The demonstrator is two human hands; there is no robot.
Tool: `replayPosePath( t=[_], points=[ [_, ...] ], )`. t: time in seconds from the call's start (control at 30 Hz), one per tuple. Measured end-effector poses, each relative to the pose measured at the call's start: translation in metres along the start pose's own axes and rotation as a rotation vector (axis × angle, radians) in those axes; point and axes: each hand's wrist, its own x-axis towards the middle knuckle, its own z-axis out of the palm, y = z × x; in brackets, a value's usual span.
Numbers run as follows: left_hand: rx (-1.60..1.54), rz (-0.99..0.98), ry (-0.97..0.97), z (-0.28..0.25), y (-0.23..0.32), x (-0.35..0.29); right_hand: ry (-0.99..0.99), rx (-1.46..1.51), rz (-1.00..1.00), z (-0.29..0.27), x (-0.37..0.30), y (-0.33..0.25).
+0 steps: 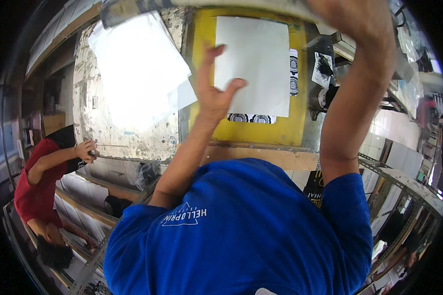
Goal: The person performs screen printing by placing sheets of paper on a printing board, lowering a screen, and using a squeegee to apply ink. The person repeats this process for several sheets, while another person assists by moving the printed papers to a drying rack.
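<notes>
My left hand [214, 98] hovers with fingers spread above the left side of a white sheet of paper [261, 64]. Nothing is in it. That sheet lies on a yellow board [261, 135], and printed black round emblems [293, 73] peek out past its right and lower edges. My right hand [347, 17] is at the top edge, beside the right end of a long pale bar [182, 6] that spans the far side. Blur and the picture's edge hide its fingers, so I cannot tell if it grips the bar.
Loose white sheets [138, 73] are piled on a paint-stained table [91, 113] at left. A person in a red shirt [39, 172] rests a hand at that table's near corner. Right of the board are an ink-smeared paper [323, 69] and metal racks [408, 184].
</notes>
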Motion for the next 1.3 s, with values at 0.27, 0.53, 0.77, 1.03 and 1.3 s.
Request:
replayPosePath(
  t=[0.27,0.53,0.77,1.03,1.3],
  points=[
    [-0.299,-0.515,0.205,-0.090,0.026,-0.058,-0.153,-0.220,-0.144,0.027,-0.165,0.018],
    [0.424,-0.254,-0.079,-0.101,-0.057,-0.143,-0.510,-0.158,0.094,0.119,-0.278,0.079],
    [0.639,-0.236,-0.107,-0.102,-0.064,-0.151,-0.566,-0.242,0.195,0.153,-0.270,0.106],
    [0.573,-0.266,-0.098,-0.104,-0.060,-0.150,-0.322,-0.301,0.037,0.204,-0.178,0.206],
    [0.574,-0.277,-0.103,-0.105,-0.060,-0.152,-0.199,-0.386,-0.071,0.249,-0.092,0.282]
  ],
)
